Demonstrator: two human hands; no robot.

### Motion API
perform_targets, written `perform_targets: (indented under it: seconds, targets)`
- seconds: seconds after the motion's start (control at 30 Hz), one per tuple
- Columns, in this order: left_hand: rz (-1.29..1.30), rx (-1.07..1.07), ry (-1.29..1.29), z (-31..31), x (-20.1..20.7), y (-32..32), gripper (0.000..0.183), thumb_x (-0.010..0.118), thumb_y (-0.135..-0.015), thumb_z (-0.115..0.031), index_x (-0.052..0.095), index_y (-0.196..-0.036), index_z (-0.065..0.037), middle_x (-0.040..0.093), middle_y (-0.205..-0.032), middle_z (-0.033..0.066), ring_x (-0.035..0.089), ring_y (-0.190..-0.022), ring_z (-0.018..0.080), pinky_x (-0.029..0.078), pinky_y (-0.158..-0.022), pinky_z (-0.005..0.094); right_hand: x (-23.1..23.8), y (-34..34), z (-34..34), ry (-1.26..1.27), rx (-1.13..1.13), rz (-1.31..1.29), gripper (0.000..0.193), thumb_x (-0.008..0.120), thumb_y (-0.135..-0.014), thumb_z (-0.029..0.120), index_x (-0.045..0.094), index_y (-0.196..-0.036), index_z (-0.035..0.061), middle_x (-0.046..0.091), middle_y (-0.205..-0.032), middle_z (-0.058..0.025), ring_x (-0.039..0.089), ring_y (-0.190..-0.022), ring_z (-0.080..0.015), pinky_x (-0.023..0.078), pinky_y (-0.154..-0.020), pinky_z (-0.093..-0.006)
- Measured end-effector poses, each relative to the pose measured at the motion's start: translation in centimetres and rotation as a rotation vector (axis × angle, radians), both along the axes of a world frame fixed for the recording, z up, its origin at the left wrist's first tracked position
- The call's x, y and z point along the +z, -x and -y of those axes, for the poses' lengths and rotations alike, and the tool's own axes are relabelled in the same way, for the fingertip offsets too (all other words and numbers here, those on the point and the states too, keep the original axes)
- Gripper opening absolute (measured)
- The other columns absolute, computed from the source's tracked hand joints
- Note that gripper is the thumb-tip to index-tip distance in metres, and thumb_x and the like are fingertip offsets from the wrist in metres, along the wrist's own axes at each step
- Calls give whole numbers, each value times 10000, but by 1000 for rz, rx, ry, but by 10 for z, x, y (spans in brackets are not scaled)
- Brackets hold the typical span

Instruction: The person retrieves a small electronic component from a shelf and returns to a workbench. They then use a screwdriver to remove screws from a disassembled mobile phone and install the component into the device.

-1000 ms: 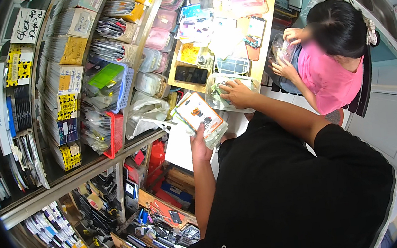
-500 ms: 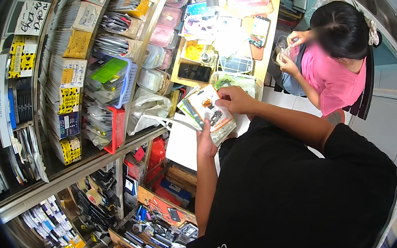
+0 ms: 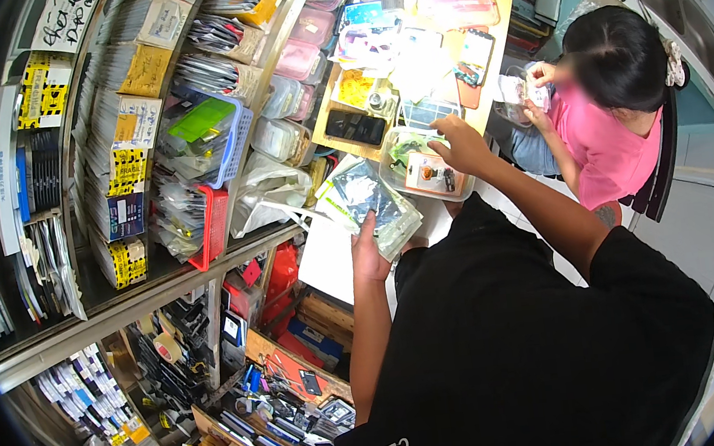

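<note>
My left hand (image 3: pixel 369 254) grips a stack of flat plastic-bagged packets (image 3: pixel 368 200), its thumb lying on the top one, a dark part in a clear sleeve. My right hand (image 3: pixel 463 147) hovers over the near right side of a clear plastic tub (image 3: pixel 393 176), fingers apart and apparently holding nothing. Inside the tub lies a white-and-orange package (image 3: pixel 433 175), close below that hand, beside something green (image 3: pixel 408 148).
A black phone (image 3: pixel 355 126) rests on the wooden table (image 3: pixel 491 49), with a wire rack (image 3: pixel 428 111) nearby. Crowded shelves (image 3: pixel 133 151) stand on the left, holding a blue basket (image 3: pixel 234 144) and a red basket (image 3: pixel 212 226). A seated co-worker (image 3: pixel 613 114) in pink handles a small packet at right.
The white-and-orange package has gone from the top of my left hand's stack into the tub. My right hand has let go and moved right. The dark packet now shows on top.
</note>
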State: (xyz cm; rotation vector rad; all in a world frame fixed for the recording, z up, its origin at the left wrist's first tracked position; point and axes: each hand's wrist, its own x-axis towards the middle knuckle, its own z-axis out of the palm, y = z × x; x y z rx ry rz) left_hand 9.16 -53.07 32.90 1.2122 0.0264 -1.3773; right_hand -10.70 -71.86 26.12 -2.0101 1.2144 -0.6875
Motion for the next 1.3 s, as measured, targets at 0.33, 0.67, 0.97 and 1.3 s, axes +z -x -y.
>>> perform_targets:
  seconds: [0.33,0.67,0.97,1.3]
  targets:
    - [-117,-88,32,6,-9,5,468,569,-1039,-232,457,-1418,18,638,-1259,188,689,-1094,325,616,-883,477,21,-44,-50,-546,152,389,284,766,-874,243,618,-868,1,628,-730,-104,576,-659,-200,466,-623,-371]
    - [-27,-16,-1,-7,-14,3,477,544,-1024,-158,418,-1439,40,596,-1321,209,668,-1131,348,603,-921,490,-25,5,-14,-58,-33,-81,336,708,-915,232,646,-1149,0,710,-923,-187,693,-832,-278,535,-764,-385]
    - [62,-140,51,1,-4,17,474,555,-1043,-150,401,-1435,69,597,-1319,228,673,-1132,345,592,-963,491,6,-15,-51,-598,258,337,277,784,-884,272,695,-964,23,679,-775,-54,610,-693,-134,495,-650,-319]
    - [-90,-58,-12,3,-7,12,531,489,-1089,-304,384,-1453,68,573,-1372,245,658,-1167,364,585,-965,513,-2,-19,-47,-756,155,444,138,700,-929,123,699,-925,-15,641,-727,-23,563,-686,-74,469,-620,-279]
